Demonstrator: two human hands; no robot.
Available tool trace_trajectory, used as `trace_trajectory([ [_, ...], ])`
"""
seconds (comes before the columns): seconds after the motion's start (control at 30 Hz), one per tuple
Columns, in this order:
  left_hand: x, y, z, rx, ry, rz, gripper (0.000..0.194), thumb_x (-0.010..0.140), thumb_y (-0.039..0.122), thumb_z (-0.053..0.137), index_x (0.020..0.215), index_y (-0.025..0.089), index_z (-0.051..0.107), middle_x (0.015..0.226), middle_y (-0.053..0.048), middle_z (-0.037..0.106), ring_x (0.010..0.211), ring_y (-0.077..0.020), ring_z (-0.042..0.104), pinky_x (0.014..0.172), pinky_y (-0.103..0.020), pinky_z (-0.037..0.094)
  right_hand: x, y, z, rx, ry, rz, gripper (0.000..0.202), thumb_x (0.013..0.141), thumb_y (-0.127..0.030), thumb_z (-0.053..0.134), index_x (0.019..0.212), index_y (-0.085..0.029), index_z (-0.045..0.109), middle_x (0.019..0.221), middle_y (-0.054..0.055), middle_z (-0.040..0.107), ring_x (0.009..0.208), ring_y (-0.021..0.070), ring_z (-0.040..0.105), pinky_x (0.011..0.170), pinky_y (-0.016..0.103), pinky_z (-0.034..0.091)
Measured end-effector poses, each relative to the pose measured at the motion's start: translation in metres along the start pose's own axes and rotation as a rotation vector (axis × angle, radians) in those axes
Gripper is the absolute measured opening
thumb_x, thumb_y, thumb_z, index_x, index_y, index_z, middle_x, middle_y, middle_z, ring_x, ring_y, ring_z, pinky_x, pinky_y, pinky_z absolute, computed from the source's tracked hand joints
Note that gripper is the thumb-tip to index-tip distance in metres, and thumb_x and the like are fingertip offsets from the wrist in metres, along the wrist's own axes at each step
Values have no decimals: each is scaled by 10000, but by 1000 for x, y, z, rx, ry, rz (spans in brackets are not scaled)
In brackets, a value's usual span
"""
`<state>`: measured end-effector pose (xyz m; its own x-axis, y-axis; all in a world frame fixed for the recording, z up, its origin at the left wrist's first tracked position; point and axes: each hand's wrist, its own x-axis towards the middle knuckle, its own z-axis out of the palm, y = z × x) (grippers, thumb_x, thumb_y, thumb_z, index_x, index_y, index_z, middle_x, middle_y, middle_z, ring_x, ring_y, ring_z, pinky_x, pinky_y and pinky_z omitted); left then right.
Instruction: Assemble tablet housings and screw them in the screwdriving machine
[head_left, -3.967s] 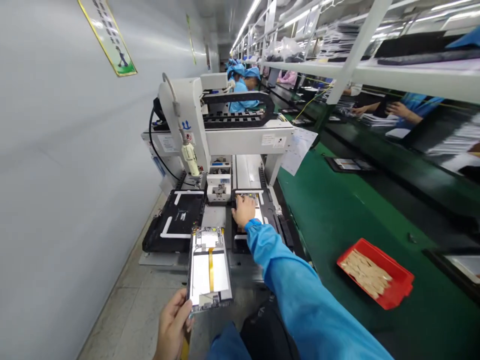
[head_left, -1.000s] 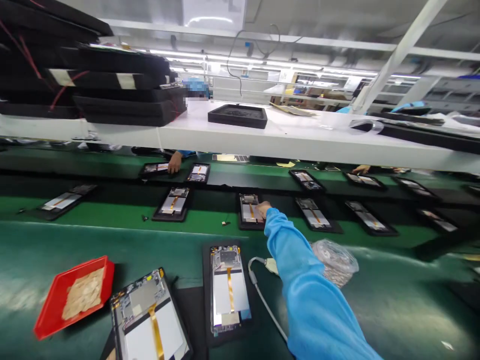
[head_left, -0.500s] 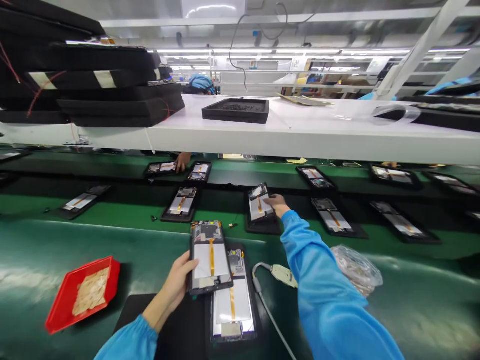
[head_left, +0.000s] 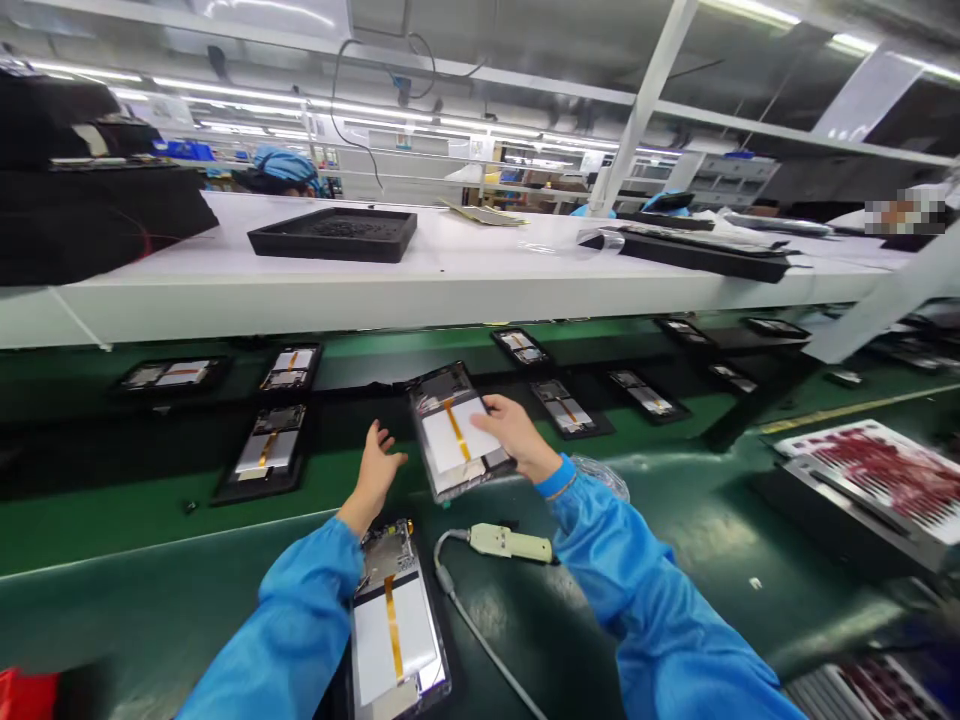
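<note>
My right hand [head_left: 519, 436] grips the right edge of an opened tablet [head_left: 459, 440], its thumb on the white battery. The tablet is tilted over the near edge of the green line. To its left my left hand [head_left: 375, 468] is empty, fingers apart, pointing toward the line. A second opened tablet [head_left: 397, 640] lies on the bench below my left forearm, with a white battery and an orange ribbon cable. Beside it rests a pale yellow-green handheld tool [head_left: 510, 543] with a grey cord.
Several opened tablets lie along the line, one on a black tray [head_left: 259, 460] at left. A white shelf [head_left: 465, 300] spans above, bearing a black foam tray [head_left: 334, 235]. A plastic bag [head_left: 604, 478] is partly behind my right sleeve. Part of a red tray [head_left: 28, 692] shows lower left.
The view has swung right. My left hand has let go of the tablet it held and moved forward. My right hand holds a tablet nearer to me; which of the two is unclear.
</note>
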<state>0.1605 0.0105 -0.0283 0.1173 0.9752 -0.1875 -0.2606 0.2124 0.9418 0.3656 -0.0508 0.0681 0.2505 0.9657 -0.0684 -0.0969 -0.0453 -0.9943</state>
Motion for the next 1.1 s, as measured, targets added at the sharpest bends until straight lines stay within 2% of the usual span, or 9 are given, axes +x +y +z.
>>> trace_trajectory([
  [0.17, -104, 24, -82, 187, -618, -82, 312, 673, 158, 716, 984, 140, 729, 1001, -108, 746, 1061, -316, 647, 971, -429, 461, -56, 25, 49, 131, -280, 98, 518, 591, -377, 879, 982, -186, 598, 809, 21, 734, 658, 169, 688, 611, 276, 542],
  [0.23, -154, 32, -127, 204, -691, -170, 179, 829, 276, 648, 887, 126, 727, 846, -110, 749, 937, -298, 686, 948, -439, 462, -75, 37, 73, 155, -348, 146, 546, 603, -382, 877, 1024, -189, 588, 830, 26, 737, 678, 177, 695, 625, 283, 541],
  [0.37, -244, 31, -213, 41, -461, -201, 240, 877, 362, 651, 838, 129, 690, 693, -69, 703, 801, -246, 700, 1005, -459, 432, -110, 79, 127, 117, -460, 211, 675, 629, -395, 862, 1192, -204, 544, 959, 62, 747, 789, 223, 717, 699, 339, 558],
  [0.5, -305, 10, -266, -286, -74, -216, 217, 843, 337, 703, 918, 135, 678, 744, -59, 689, 746, -225, 701, 810, -406, 543, -137, 136, 192, 29, -574, 254, 647, 659, -412, 817, 1194, -200, 523, 929, 71, 742, 790, 245, 716, 694, 363, 561],
  [0.63, -333, -3, -274, -553, 226, -177, 283, 830, 258, 712, 1078, 128, 673, 971, -123, 731, 898, -240, 716, 876, -413, 554, -166, 170, 234, -181, -651, 212, 545, 748, -384, 693, 1217, -190, 495, 909, 75, 726, 764, 250, 702, 688, 403, 567],
  [0.73, -336, -4, -264, -662, 351, -126, 235, 809, 190, 709, 1028, 106, 689, 1029, -151, 732, 973, -249, 706, 978, -444, 521, -189, 166, 240, -515, -590, -209, 414, 810, -325, 632, 1192, -179, 562, 1087, 130, 684, 993, 292, 657, 901, 498, 513],
  [0.87, -314, -5, -251, -726, 355, -85, 214, 790, 148, 690, 998, 101, 701, 1082, -164, 724, 1065, -263, 676, 943, -395, 533, -221, 142, 242, -640, -737, -707, 195, 926, -290, 571, 1096, -221, 637, 1115, 120, 635, 1069, 274, 587, 949, 451, 475],
  [0.97, -301, -5, -241, -670, 309, -134, 241, 790, 204, 685, 1004, 100, 718, 1043, -153, 729, 911, -216, 692, 719, -275, 547, -243, 132, 253, -605, -982, -776, 158, 942, -258, 584, 1089, -238, 641, 1090, 97, 641, 1042, 248, 582, 912, 406, 491],
  [1.1, -320, -8, -240, -549, 346, -171, 248, 737, 228, 723, 964, 132, 748, 1006, -121, 740, 864, -218, 687, 617, -244, 528, -265, 140, 268, -664, -994, -835, 122, 936, -275, 618, 1017, -193, 660, 1105, 89, 657, 1083, 215, 567, 960, 352, 472],
])
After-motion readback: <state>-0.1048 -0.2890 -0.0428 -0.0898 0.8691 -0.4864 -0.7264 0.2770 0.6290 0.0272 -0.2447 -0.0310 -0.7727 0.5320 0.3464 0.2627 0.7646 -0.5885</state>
